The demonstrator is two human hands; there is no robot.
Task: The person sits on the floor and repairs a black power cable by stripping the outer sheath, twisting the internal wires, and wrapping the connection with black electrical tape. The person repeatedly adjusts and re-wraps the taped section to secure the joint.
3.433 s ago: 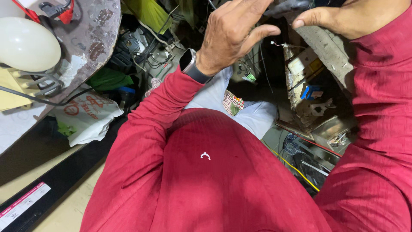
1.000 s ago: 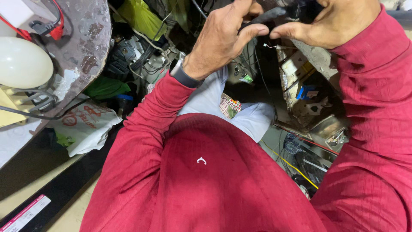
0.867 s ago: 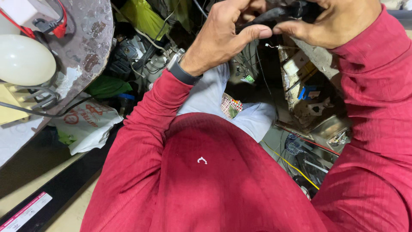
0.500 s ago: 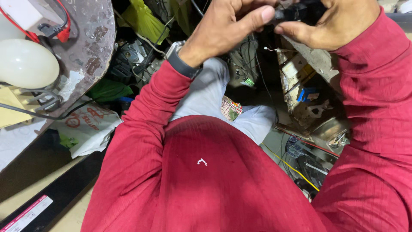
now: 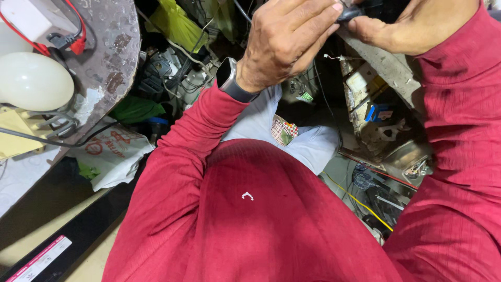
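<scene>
Both hands, left hand and right hand, on small black part at top edge

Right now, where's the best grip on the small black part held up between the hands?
Probably its right end: the small black part lies roughly level, its left end already pinched by the left hand. The right hand touches the free end, so a pinch from the right looks best.

A cluttered repair workshop — tangled wires, circuit parts, worn bench.
</scene>
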